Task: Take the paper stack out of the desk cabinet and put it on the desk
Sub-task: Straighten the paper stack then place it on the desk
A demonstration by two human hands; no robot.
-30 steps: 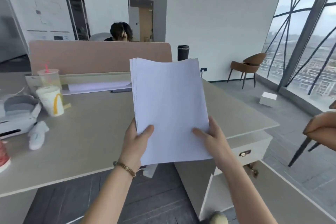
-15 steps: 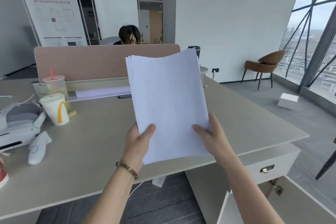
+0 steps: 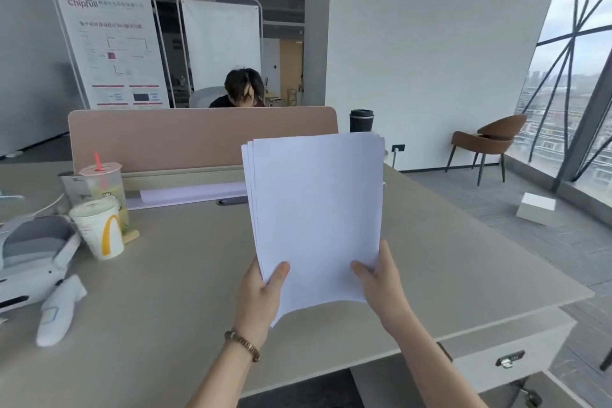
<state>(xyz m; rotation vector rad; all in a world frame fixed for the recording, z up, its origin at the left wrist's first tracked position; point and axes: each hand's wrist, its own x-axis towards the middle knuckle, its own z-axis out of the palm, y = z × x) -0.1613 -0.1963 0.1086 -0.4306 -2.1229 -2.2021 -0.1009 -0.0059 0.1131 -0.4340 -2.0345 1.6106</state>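
Note:
A white paper stack [image 3: 316, 212] is held upright over the beige desk [image 3: 185, 275], its sheets slightly fanned at the top left. My left hand [image 3: 261, 298] grips the stack's lower left corner, thumb on the front. On the lower right edge my right hand [image 3: 381, 278] pinches it the same way. The desk cabinet [image 3: 496, 351] with a metal lock handle sits under the desk's right end, partly out of frame.
At the left of the desk stand a paper cup [image 3: 99, 228], a clear drink cup [image 3: 104, 182], a white headset [image 3: 29, 255] and a white controller [image 3: 61, 308]. A pink divider [image 3: 198, 139] with a person behind it, a black tumbler [image 3: 361, 120], brown chair [image 3: 486, 142], white box [image 3: 536, 208].
Both hands have carried the paper stack forward and to the right over the desk. The view has risen, so the cabinet now shows lower in the frame.

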